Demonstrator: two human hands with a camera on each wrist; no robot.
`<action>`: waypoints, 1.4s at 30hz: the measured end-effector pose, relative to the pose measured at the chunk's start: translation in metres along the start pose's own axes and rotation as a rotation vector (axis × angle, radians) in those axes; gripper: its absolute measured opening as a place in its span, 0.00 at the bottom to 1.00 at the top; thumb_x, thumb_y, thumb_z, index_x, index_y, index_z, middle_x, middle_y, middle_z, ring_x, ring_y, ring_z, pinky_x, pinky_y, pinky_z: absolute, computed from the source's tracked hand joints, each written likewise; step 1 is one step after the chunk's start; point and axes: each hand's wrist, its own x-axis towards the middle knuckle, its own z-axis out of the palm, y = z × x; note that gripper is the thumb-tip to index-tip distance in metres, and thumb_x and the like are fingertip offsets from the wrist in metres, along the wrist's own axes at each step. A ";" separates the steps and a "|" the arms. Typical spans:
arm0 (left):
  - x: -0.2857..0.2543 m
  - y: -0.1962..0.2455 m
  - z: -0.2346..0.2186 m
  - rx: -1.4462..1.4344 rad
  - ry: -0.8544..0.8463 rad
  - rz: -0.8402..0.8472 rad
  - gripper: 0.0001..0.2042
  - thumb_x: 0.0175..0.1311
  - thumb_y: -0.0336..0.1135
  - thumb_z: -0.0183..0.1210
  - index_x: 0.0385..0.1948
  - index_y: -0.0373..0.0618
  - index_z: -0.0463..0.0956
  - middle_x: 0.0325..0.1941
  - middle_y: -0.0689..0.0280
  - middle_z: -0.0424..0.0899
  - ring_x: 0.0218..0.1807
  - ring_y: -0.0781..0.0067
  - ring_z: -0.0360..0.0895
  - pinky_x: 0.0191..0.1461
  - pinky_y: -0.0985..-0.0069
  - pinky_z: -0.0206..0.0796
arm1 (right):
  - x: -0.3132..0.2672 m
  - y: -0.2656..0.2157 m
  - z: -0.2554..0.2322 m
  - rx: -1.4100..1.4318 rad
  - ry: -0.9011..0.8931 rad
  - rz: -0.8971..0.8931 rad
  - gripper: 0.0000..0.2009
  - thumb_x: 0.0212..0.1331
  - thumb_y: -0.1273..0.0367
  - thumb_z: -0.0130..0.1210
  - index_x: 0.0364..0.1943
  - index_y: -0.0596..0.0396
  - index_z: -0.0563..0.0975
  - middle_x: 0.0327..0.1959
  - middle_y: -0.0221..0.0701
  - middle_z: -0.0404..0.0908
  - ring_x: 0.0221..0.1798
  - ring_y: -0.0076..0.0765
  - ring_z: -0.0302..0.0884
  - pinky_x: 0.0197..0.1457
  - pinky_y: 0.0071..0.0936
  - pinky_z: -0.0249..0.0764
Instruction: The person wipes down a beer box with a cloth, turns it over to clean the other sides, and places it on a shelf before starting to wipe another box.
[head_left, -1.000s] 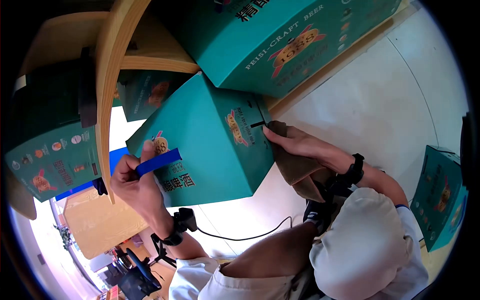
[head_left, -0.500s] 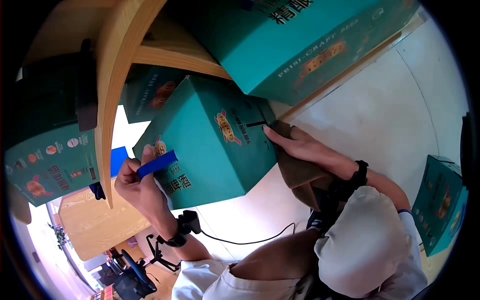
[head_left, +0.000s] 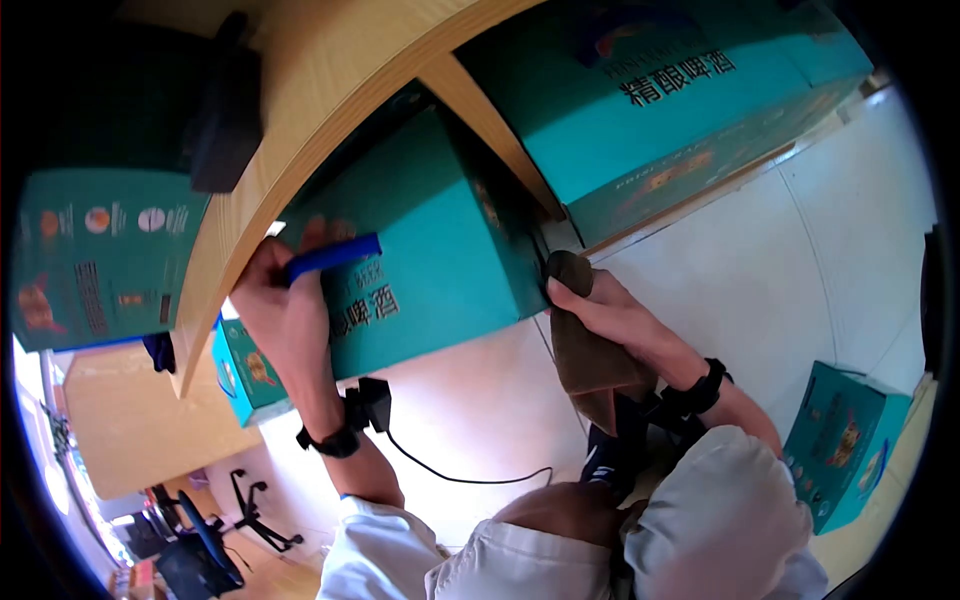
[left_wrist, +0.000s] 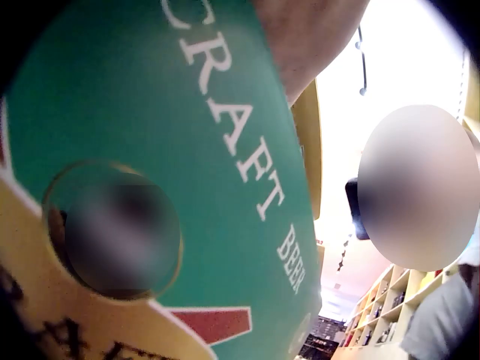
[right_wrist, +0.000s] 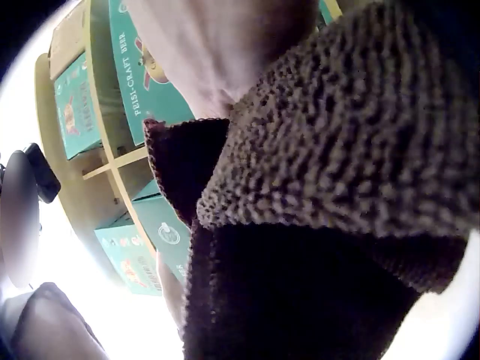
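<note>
A green beer box (head_left: 430, 215) sits partly inside an opening of a curved wooden shelf (head_left: 330, 140), its printed front towards me. Fingers of my left hand (head_left: 290, 320) curl round the blue strap handle (head_left: 348, 253) on that front. My right hand (head_left: 625, 325) grips a bunched brown cloth (head_left: 590, 365) close by the box's right lower edge. Ribbed fabric of the cloth (right_wrist: 322, 150) fills much of the right wrist view. Close up in the left wrist view, the box's green face (left_wrist: 202, 172) shows the lettering CRAFT BEER.
Right of the wooden divider (head_left: 495, 135) stands another green box (head_left: 640, 110). More green boxes are at the left (head_left: 110, 260), below the left hand (head_left: 245, 372), and on the floor at right (head_left: 845, 445). A wooden table (head_left: 140, 420) and an office chair (head_left: 200, 550) stand lower left.
The box has gone deeper into the shelf opening and sits straighter beside the divider. Both hands have kept their hold, and the head view has shifted.
</note>
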 end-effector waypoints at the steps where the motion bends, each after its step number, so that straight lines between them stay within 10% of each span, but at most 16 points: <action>1: 0.001 0.012 0.010 -0.029 0.038 -0.040 0.13 0.57 0.13 0.56 0.18 0.36 0.63 0.22 0.67 0.69 0.32 0.81 0.77 0.48 0.80 0.71 | -0.003 0.001 0.002 -0.024 -0.014 0.009 0.30 0.71 0.45 0.60 0.54 0.62 0.80 0.44 0.33 0.84 0.47 0.28 0.78 0.54 0.30 0.75; 5: -0.005 0.001 0.002 0.266 0.006 0.041 0.11 0.58 0.20 0.61 0.20 0.35 0.67 0.22 0.65 0.69 0.29 0.79 0.60 0.34 0.78 0.59 | -0.007 0.014 -0.006 -0.166 0.011 -0.103 0.26 0.69 0.51 0.65 0.52 0.63 0.80 0.45 0.35 0.86 0.48 0.30 0.80 0.56 0.32 0.76; 8: -0.009 0.005 0.000 0.276 0.004 0.090 0.10 0.60 0.23 0.64 0.23 0.32 0.71 0.21 0.62 0.72 0.27 0.76 0.66 0.36 0.77 0.64 | -0.008 0.022 -0.012 -0.273 -0.048 -0.176 0.30 0.64 0.53 0.70 0.60 0.64 0.78 0.50 0.41 0.87 0.54 0.35 0.83 0.61 0.33 0.77; 12: -0.035 0.024 -0.016 0.477 -0.081 0.175 0.18 0.69 0.35 0.66 0.54 0.34 0.78 0.54 0.57 0.86 0.61 0.63 0.82 0.63 0.69 0.70 | -0.009 0.023 -0.007 -0.371 0.005 -0.185 0.45 0.59 0.54 0.73 0.76 0.63 0.64 0.58 0.46 0.85 0.62 0.45 0.84 0.68 0.37 0.76; 13: -0.047 0.025 -0.023 0.492 -0.084 0.129 0.29 0.72 0.45 0.65 0.69 0.37 0.73 0.71 0.54 0.78 0.73 0.57 0.73 0.76 0.62 0.60 | -0.008 0.026 -0.007 -0.436 0.033 -0.236 0.46 0.59 0.53 0.73 0.76 0.63 0.64 0.58 0.48 0.85 0.63 0.48 0.83 0.68 0.38 0.76; 18: -0.113 -0.011 -0.028 0.352 0.396 0.114 0.44 0.72 0.53 0.63 0.82 0.45 0.49 0.85 0.58 0.55 0.84 0.54 0.53 0.87 0.51 0.41 | -0.007 0.022 -0.002 -0.579 0.086 -0.375 0.48 0.60 0.49 0.72 0.76 0.64 0.62 0.52 0.56 0.85 0.55 0.59 0.87 0.60 0.42 0.81; 24: -0.155 -0.056 0.002 0.029 0.548 -0.312 0.43 0.75 0.43 0.63 0.82 0.43 0.43 0.80 0.56 0.61 0.79 0.58 0.61 0.82 0.57 0.54 | -0.003 0.024 0.000 -0.876 0.215 -0.430 0.44 0.63 0.44 0.67 0.72 0.65 0.67 0.26 0.52 0.84 0.30 0.62 0.86 0.37 0.44 0.83; 26: -0.153 -0.058 0.001 -0.176 0.323 -0.405 0.39 0.76 0.43 0.62 0.80 0.40 0.48 0.73 0.57 0.66 0.68 0.65 0.69 0.74 0.64 0.62 | 0.001 0.027 0.000 -0.946 0.279 -0.519 0.39 0.65 0.42 0.64 0.65 0.64 0.71 0.23 0.49 0.83 0.27 0.59 0.85 0.33 0.44 0.82; 33: -0.153 -0.057 -0.001 -0.189 0.275 -0.439 0.42 0.74 0.42 0.66 0.80 0.49 0.45 0.82 0.52 0.55 0.80 0.47 0.57 0.79 0.46 0.54 | 0.002 0.033 0.002 -1.049 0.355 -0.541 0.36 0.68 0.42 0.60 0.58 0.66 0.74 0.21 0.48 0.82 0.25 0.59 0.84 0.29 0.44 0.81; 36: -0.151 -0.050 0.006 -0.151 0.334 -0.390 0.37 0.76 0.47 0.63 0.77 0.43 0.51 0.73 0.57 0.65 0.69 0.62 0.67 0.77 0.62 0.57 | 0.002 0.030 0.003 -1.080 0.355 -0.548 0.36 0.68 0.42 0.61 0.57 0.67 0.74 0.21 0.48 0.82 0.24 0.59 0.84 0.27 0.45 0.80; 42: -0.145 -0.052 0.011 -0.229 0.302 -0.379 0.35 0.77 0.45 0.62 0.76 0.44 0.53 0.76 0.57 0.62 0.73 0.60 0.64 0.78 0.60 0.55 | 0.006 0.026 0.002 -1.095 0.396 -0.523 0.34 0.68 0.44 0.61 0.56 0.67 0.73 0.17 0.45 0.80 0.21 0.57 0.82 0.25 0.44 0.78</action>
